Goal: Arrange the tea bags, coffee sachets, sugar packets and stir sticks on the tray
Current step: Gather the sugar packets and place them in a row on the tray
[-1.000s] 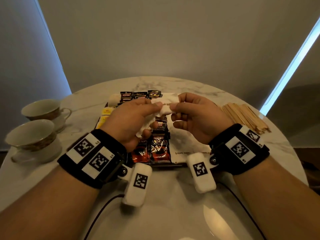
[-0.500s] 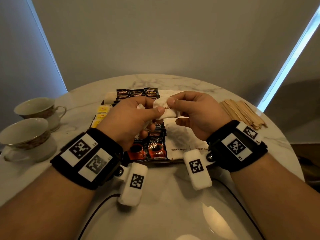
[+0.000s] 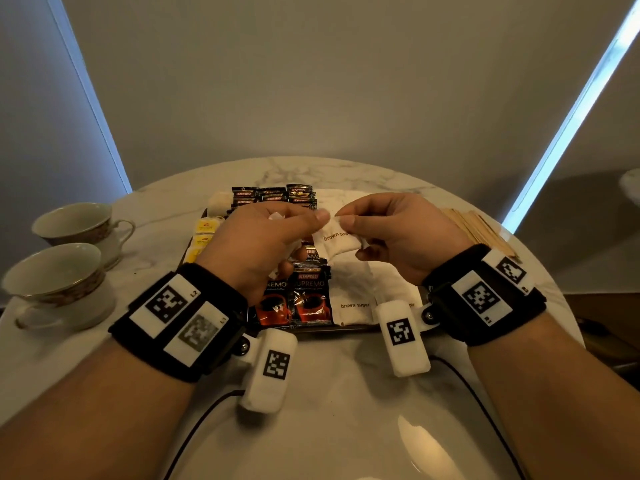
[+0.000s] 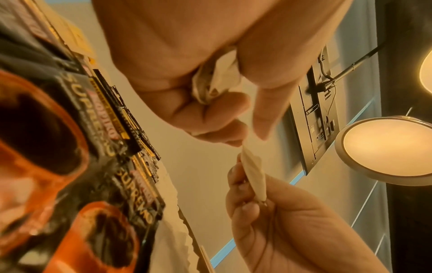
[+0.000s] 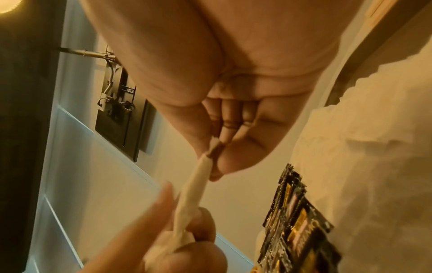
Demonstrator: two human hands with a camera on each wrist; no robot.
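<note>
Above the tray, both hands pinch one white brown sugar packet (image 3: 337, 239). My left hand (image 3: 320, 216) holds its left corner and also keeps a crumpled bundle of white packets (image 4: 215, 81) curled in its palm. From the other side, my right hand (image 3: 346, 220) pinches the right edge between thumb and forefinger; the right wrist view shows the packet (image 5: 194, 194) edge-on. The dark tray (image 3: 346, 329) holds red-black coffee sachets (image 3: 310, 299), small dark sachets (image 3: 273, 195) at the back, yellow tea bags (image 3: 204, 233) at the left and white sugar packets (image 3: 356, 299) at the right. Wooden stir sticks (image 3: 481, 230) lie on the table right of the tray.
Two gold-rimmed teacups (image 3: 55, 275) on saucers stand at the left of the round marble table (image 3: 346, 393). A cable (image 3: 194, 427) runs across the near part of the table. A wall rises just behind the table's far edge.
The packet between my hands has turned flat, so its "brown sugar" print now shows. Both hands stay over the tray's middle, fingertips close together.
</note>
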